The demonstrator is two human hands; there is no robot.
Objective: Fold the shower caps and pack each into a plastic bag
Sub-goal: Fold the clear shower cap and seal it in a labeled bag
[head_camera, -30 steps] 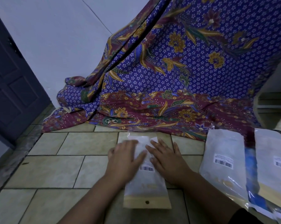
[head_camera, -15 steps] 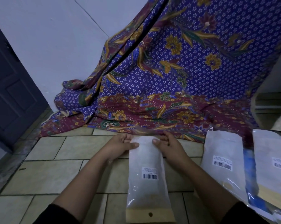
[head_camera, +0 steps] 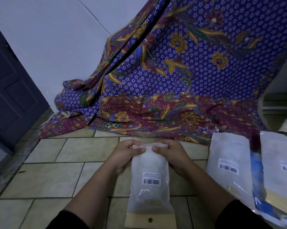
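A clear plastic bag (head_camera: 150, 182) with a barcode label and a tan card strip at its near end lies on the tiled floor in front of me. White folded material shows inside it. My left hand (head_camera: 126, 152) pinches the bag's far left corner and my right hand (head_camera: 170, 152) pinches its far right corner, with the flap folded between the thumbs and fingers. Both hands are close together at the bag's far end.
Two more packed bags, one (head_camera: 228, 164) and another (head_camera: 278, 166), lie to the right over something blue (head_camera: 259, 184). A patterned blue and maroon cloth (head_camera: 164, 90) hangs and spreads ahead. A dark door (head_camera: 9, 90) stands at left. Tiled floor (head_camera: 48, 176) surrounds the bag.
My hands went from pressing flat on the bag to gripping its far end. They have now folded the flap over at that end.
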